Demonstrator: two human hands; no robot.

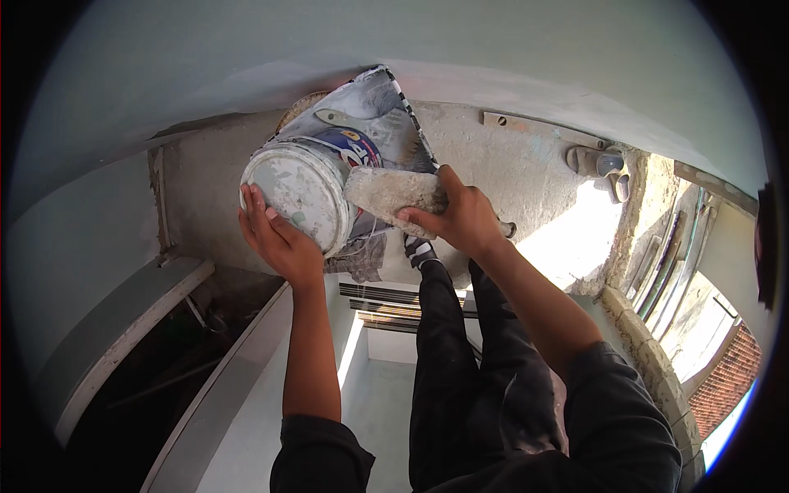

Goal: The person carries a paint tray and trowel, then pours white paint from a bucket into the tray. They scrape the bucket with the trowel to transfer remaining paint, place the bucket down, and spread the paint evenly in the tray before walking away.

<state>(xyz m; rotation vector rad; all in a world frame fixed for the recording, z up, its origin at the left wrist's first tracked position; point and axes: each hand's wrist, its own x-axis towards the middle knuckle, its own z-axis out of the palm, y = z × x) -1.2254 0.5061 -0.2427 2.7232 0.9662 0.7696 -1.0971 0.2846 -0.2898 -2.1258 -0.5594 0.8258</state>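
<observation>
A paint bucket with a blue label (pixel 349 146) has a stained white lid (pixel 292 193) facing me. My left hand (pixel 275 234) grips the lid's lower left rim. My right hand (pixel 456 214) holds a worn, pale, flat block (pixel 382 191) against the bucket's right side. Behind the bucket is a putty-smeared board or sheet (pixel 374 92) with a checkered edge, carrying a pale green scraper-like tool (pixel 337 117) and a serrated blade (pixel 403 144).
My feet (pixel 419 251) are beside a slatted opening (pixel 382 302). A long strip (pixel 542 127) and grey sandals (pixel 588 163) lie along the wall. A dark opening (pixel 214 320) is at left; poles (pixel 682 255) and a rough ledge (pixel 649 353) are at right.
</observation>
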